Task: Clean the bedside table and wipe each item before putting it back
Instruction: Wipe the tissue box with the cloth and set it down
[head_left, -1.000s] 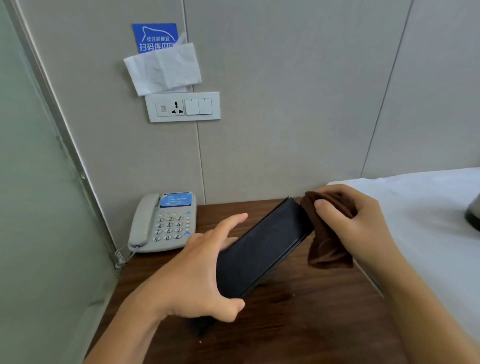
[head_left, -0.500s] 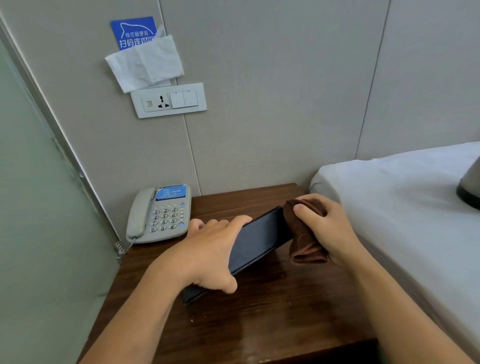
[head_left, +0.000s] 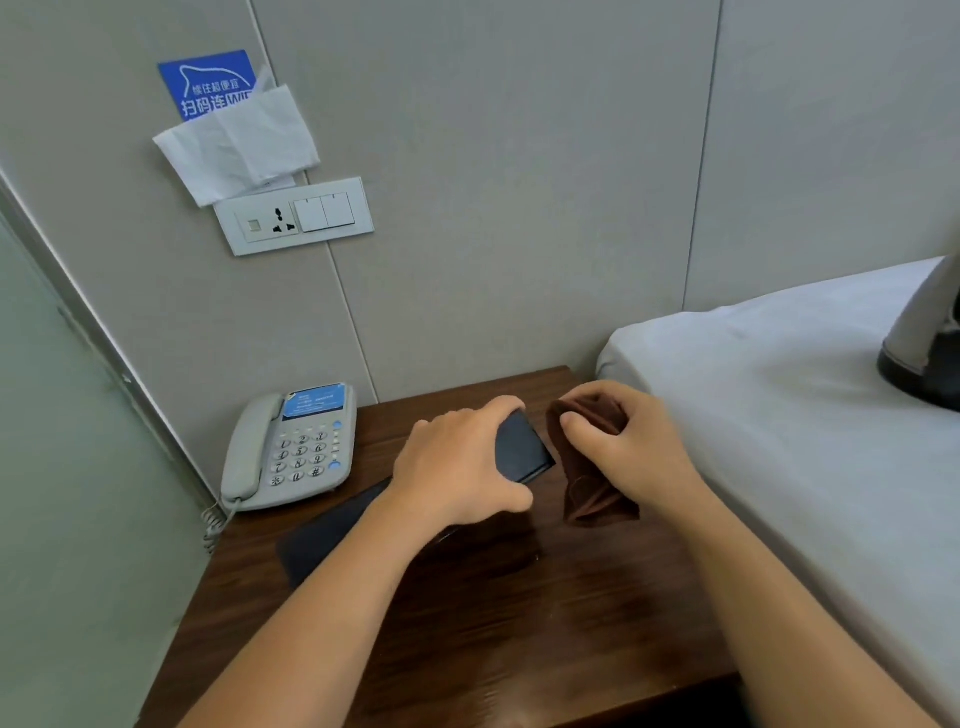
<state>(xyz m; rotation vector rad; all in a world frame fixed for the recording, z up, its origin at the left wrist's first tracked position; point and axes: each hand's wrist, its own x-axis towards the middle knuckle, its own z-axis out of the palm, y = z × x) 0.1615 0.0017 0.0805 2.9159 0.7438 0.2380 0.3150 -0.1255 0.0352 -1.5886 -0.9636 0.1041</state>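
**Black tray gripped on the bedside table, cloth in the other hand**

Head view: The left hand (head_left: 457, 467) lay over the middle of a long black tray (head_left: 522, 449) on the dark wooden bedside table (head_left: 519, 649), fingers curled over its far edge and thumb against its near edge, closed on it. The hand and forearm covered most of the tray; only its right end and a dim stretch of its left end showed, so whether it lay flat or was tipped up on one edge was hard to make out. The right hand (head_left: 631, 447) was closed on a bunched brown cloth (head_left: 587, 488), just beside the tray's right end; whether cloth and tray touched could not be told. Part of the cloth was hidden inside the fist, the rest hung down to the tabletop.

A grey corded telephone (head_left: 291, 449) sat at the table's back left corner, near the tray's left end. On the wall above it were a socket and switch panel (head_left: 296, 215), a crumpled white tissue (head_left: 239, 143) tucked just above it, and a blue sign (head_left: 208, 83) half covered by the tissue. A white-sheeted bed (head_left: 805, 415) ran along the right of the table. On it, cut off by the right frame edge, stood a grey object with a dark base (head_left: 919, 358) that could not be identified.
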